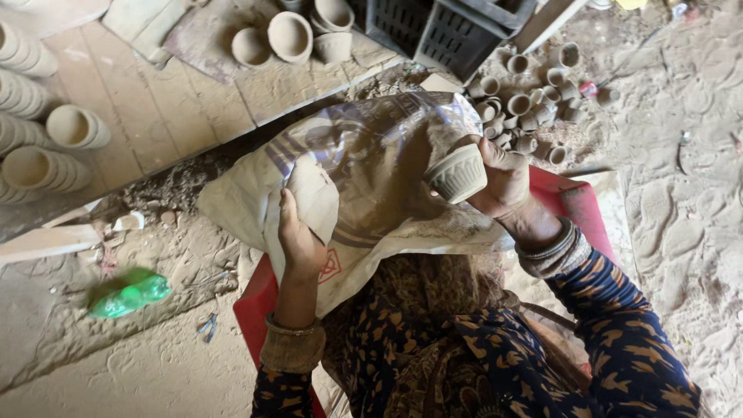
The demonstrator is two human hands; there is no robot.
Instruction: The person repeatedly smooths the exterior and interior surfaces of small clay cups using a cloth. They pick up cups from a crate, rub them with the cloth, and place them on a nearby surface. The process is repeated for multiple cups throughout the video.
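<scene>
- Right now the right hand (503, 179) has its grip closed around a small ridged clay cup (457, 173), held above the lap.
- Left hand (300, 241) pinches a fold of the dusty woven sack (364, 155) spread over the knees.
- Small clay cups (526, 97) lie heaped on the ground beyond.
- Stacked cups (46, 169) rest on the wooden bench (170, 108) at left.

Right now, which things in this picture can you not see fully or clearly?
Head view only:
- Left hand: fingertips hidden behind the fold of the plastic sack it grips.
- Clay cup in the right hand: its inside faces away.
- Red seat: mostly covered by the sack and the person's clothing.
- Stacked cups: cut off by the left edge.
- Dark crate: cut off by the top edge.
</scene>
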